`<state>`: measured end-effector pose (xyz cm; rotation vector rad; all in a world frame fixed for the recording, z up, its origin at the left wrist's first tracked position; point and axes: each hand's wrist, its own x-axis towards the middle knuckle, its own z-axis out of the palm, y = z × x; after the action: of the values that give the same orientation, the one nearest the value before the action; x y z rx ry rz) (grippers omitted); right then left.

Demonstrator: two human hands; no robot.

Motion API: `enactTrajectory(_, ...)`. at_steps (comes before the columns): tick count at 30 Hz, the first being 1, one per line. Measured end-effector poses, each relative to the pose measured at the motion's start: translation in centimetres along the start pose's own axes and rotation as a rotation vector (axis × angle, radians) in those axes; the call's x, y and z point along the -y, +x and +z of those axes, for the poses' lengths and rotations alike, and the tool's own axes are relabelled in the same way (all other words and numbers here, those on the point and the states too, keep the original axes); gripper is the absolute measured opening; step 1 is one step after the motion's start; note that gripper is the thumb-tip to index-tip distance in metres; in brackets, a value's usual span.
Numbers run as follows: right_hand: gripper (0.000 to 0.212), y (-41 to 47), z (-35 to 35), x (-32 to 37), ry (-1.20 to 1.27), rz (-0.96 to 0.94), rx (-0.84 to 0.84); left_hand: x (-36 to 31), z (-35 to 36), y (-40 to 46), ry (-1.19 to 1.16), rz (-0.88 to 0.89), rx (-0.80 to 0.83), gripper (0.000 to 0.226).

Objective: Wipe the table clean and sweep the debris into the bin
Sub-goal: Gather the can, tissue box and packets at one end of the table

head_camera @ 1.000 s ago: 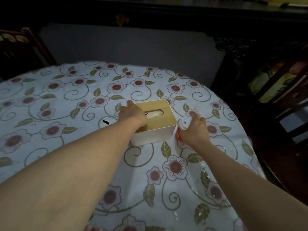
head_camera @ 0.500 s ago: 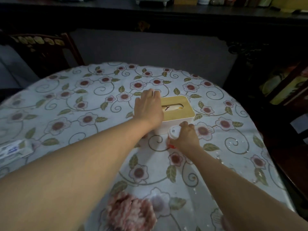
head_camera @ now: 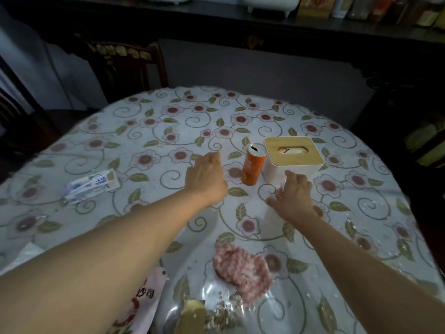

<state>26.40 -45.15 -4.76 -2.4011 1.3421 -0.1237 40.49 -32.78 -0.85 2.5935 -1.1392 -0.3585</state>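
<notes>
A round table (head_camera: pixel 168 131) with a floral cover fills the view. A crumpled pink-and-white cloth (head_camera: pixel 243 273) lies near me, and crumbs (head_camera: pixel 221 309) are scattered in front of it. My left hand (head_camera: pixel 207 174) hovers loosely curled and holds nothing, just left of an orange can (head_camera: pixel 252 165). My right hand (head_camera: pixel 293 196) sits in front of a white tissue box (head_camera: pixel 292 157) with a wooden lid. Its thumb and fingers are round a small red-and-white bottle (head_camera: pixel 280 193), which is mostly hidden. No bin is in view.
A blue-and-white packet (head_camera: pixel 91 186) lies at the left. A red-and-white bag (head_camera: pixel 144 297) lies at the near edge beside a yellowish scrap (head_camera: pixel 192 312). Water drops dot the right side. A dark chair (head_camera: pixel 125 66) stands behind, a sideboard beyond it.
My left hand came off the tissue box and moved left, uncovering the orange can. The view pulled back, showing the cloth and crumbs. My right hand stayed on the small bottle.
</notes>
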Motion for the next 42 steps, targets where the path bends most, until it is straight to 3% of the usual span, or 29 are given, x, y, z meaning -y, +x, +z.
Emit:
enactTrajectory(12,0.076,-11.4,5.1,11.2,-0.030,-0.200,0.179,12.4,-2.8,-9.4,0.002,-0.171,0.200,0.070)
enactTrajectory(20,0.044,-14.8,12.9,16.4,-0.120,-0.298,0.392,19.2,-2.0,-13.2,0.090,-0.248,0.210,0.066)
enactTrajectory(28,0.081,-15.7,17.3,17.5,-0.269,-0.181,0.362,23.6,-1.9,-15.2,0.138,-0.251,0.289,0.068)
enactTrajectory(34,0.074,-15.2,15.7,18.3,-0.335,-0.086,0.454,25.0,-2.3,-15.8,0.114,-0.272,0.326,0.053)
enactTrajectory(39,0.039,-14.5,9.6,20.2,0.108,-0.073,0.719,24.8,-3.1,-15.6,0.099,-0.227,0.470,0.049)
enactTrajectory(42,0.028,-14.2,5.7,21.9,0.208,-0.106,0.692,24.4,-2.9,-15.3,0.074,-0.191,0.566,0.042)
